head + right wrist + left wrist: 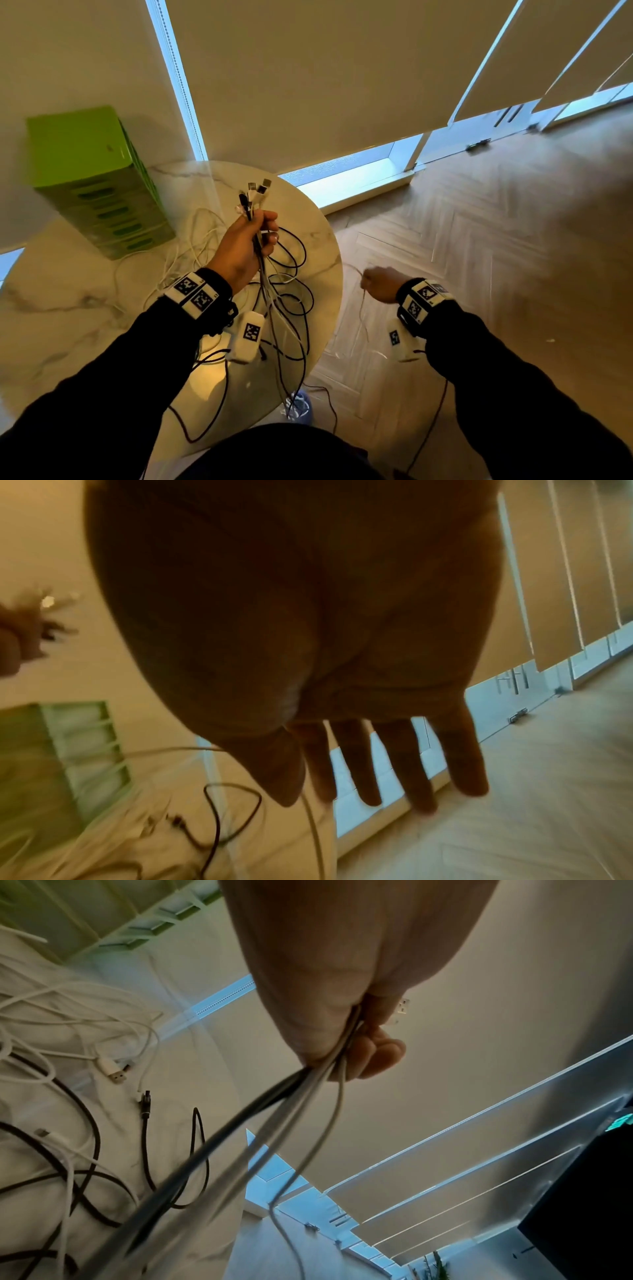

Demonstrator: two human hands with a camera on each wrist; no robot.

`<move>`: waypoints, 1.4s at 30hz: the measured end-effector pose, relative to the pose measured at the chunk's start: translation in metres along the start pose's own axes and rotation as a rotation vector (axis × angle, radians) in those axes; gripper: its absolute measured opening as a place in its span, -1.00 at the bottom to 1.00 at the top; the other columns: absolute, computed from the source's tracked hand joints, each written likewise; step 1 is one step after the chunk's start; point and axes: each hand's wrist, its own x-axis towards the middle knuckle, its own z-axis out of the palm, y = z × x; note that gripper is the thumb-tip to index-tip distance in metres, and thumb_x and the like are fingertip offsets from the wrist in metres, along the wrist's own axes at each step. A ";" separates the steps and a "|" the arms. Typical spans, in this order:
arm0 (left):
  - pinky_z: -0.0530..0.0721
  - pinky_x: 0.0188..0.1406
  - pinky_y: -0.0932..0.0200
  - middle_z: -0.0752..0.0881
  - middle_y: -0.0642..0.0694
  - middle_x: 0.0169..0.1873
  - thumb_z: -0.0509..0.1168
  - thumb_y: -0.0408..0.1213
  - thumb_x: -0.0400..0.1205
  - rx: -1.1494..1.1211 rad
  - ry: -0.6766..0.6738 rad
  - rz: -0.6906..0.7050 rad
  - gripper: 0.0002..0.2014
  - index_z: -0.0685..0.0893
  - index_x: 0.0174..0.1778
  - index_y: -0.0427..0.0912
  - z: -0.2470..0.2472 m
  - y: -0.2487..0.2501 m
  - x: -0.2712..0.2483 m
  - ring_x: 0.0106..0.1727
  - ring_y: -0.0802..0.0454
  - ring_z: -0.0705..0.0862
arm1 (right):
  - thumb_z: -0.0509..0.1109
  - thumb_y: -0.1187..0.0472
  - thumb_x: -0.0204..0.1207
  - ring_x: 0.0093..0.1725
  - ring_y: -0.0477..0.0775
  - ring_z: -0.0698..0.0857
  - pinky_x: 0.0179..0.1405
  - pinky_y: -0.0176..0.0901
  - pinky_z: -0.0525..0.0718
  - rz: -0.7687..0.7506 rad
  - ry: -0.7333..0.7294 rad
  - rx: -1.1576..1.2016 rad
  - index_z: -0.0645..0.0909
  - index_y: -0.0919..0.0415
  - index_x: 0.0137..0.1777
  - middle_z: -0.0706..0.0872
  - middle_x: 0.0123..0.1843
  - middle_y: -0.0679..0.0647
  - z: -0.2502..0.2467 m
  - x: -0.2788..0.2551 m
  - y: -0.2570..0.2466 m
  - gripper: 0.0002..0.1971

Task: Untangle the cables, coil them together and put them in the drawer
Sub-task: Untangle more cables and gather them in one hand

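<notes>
My left hand [253, 236] is raised over the round marble table [68, 308] and grips a bundle of black and white cables [263, 274]. Their plug ends [257, 192] stick up above the fist. In the left wrist view the fingers [369, 1053] curl round the bundle [274, 1110], which trails down blurred. More black and white cables [294, 298] lie looped on the table. My right hand [375, 282] is past the table's right edge, with a thin white cable [316, 845] running between its thumb and forefinger [311, 772]; the other fingers hang straight. A green drawer tower [96, 181] stands at the back left.
Wooden herringbone floor [479, 240] lies to the right of the table. Blinds cover low windows [359, 171] behind. A bluish object [298, 406] sits on the floor below the table's near edge. Thin dark leads hang from both wrist cameras.
</notes>
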 end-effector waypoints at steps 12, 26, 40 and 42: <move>0.64 -0.03 0.15 0.85 -0.14 -0.09 0.05 -0.23 0.86 0.028 -0.148 -0.005 -0.79 0.58 0.07 -0.18 0.017 -0.006 -0.010 -0.02 -0.04 0.77 | 0.39 0.30 0.66 0.20 -0.14 0.70 0.26 -0.34 0.65 -0.627 -0.168 0.808 0.43 0.28 0.44 0.67 0.30 0.11 -0.014 -0.032 -0.125 -0.61; 0.68 0.27 -0.11 0.73 -0.15 -0.34 -0.07 0.11 0.82 -0.101 -0.259 -0.180 -0.53 0.50 -0.19 -0.14 -0.016 0.040 -0.004 0.14 -0.26 0.79 | 0.35 0.16 0.69 -0.46 -0.06 0.52 -0.41 -0.19 0.57 -0.625 -0.091 0.625 0.47 0.14 -0.19 0.51 -0.40 0.03 -0.034 -0.011 -0.128 -0.78; 0.53 -0.01 0.12 0.38 0.07 -0.42 0.11 -0.10 0.81 -0.240 0.106 0.237 -0.74 0.46 -0.22 0.03 -0.084 0.102 -0.002 -0.36 0.11 0.41 | 0.24 -0.03 0.72 -0.03 0.27 0.73 0.00 0.13 0.67 -0.516 0.189 0.209 0.27 0.07 0.37 0.74 0.04 0.19 -0.004 0.049 -0.127 -0.66; 0.49 -0.09 0.16 0.39 0.11 -0.45 0.15 -0.13 0.80 -0.239 0.202 0.299 -0.75 0.48 -0.22 0.06 -0.091 0.106 -0.001 -0.37 0.15 0.37 | 0.28 0.02 0.70 0.06 0.28 0.72 -0.01 0.03 0.62 -0.610 0.153 0.118 0.25 0.06 0.53 0.72 0.17 0.20 0.003 0.039 -0.143 -0.53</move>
